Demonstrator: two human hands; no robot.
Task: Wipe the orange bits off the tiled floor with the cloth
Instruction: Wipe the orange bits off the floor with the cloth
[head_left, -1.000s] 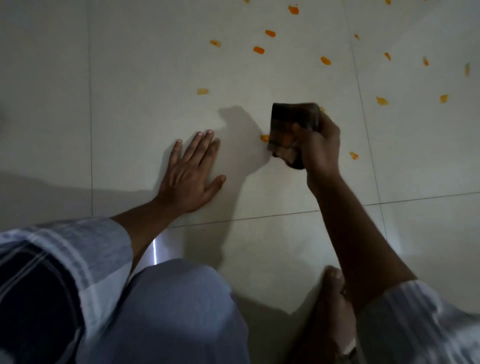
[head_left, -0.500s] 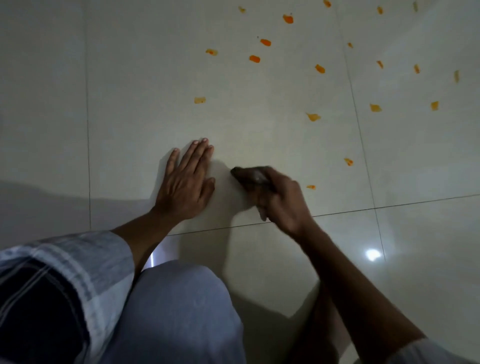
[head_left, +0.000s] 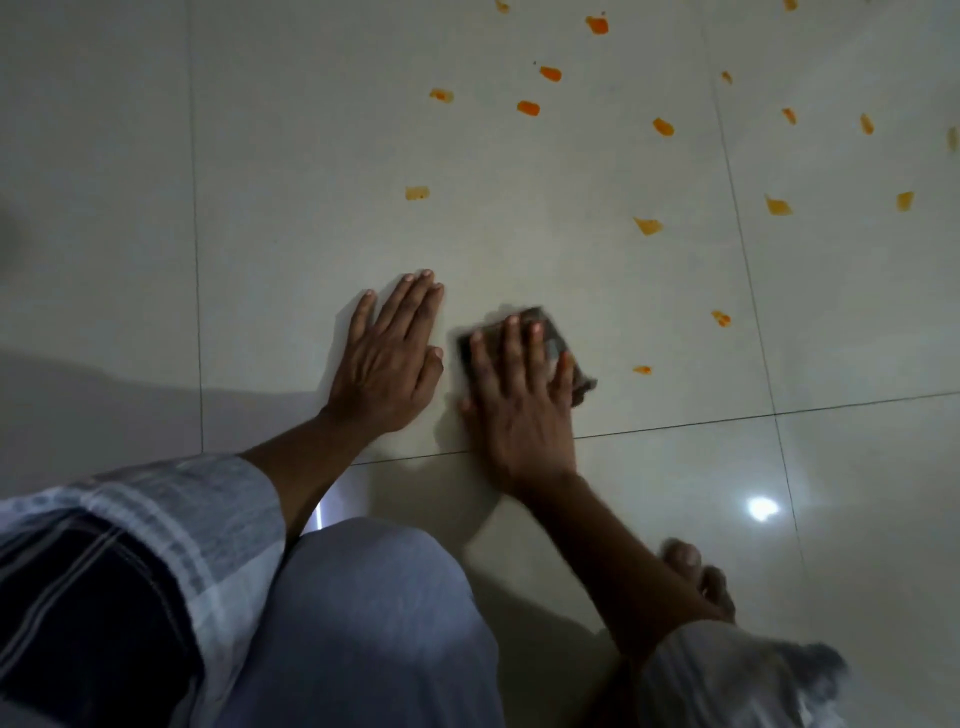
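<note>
Both hands lie flat on the tiled floor (head_left: 270, 218): left hand (head_left: 387, 358) spread and bare, right hand (head_left: 522, 400) just beside it, straight fingers pressing the dark cloth (head_left: 558, 340) down. Orange bits (head_left: 648, 225) lie scattered beyond the cloth.

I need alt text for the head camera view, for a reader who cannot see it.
A person's right hand presses a dark cloth flat on the tiled floor; the left hand rests flat beside it. Orange bits lie scattered beyond.

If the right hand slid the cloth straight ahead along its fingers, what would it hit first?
Likely bare floor at first; the right hand and cloth point just left of the pale orange bit.
</note>
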